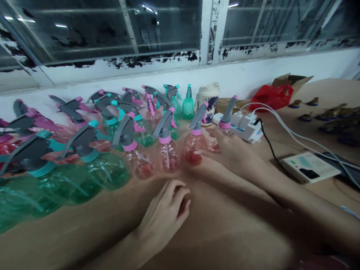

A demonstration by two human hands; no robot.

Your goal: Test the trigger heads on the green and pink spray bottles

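Note:
Several pink and green spray bottles with grey triggers stand in rows on a brown table [230, 228] under a window. My right hand [232, 152] reaches forward and wraps around the rightmost pink spray bottle [224, 129], its fingertips also touching the neighbouring pink bottle [194, 148]. My left hand [165, 213] rests on the table in front of the row, fingers loosely curled, holding nothing. The nearest bottle to it is a pink one [168, 153].
Large green bottles [64, 180] crowd the left side. A white cup [208, 101] stands behind the row. A white power strip [247, 125] with cables, a white device [309, 167], a red bag [271, 96] and small dark parts lie to the right.

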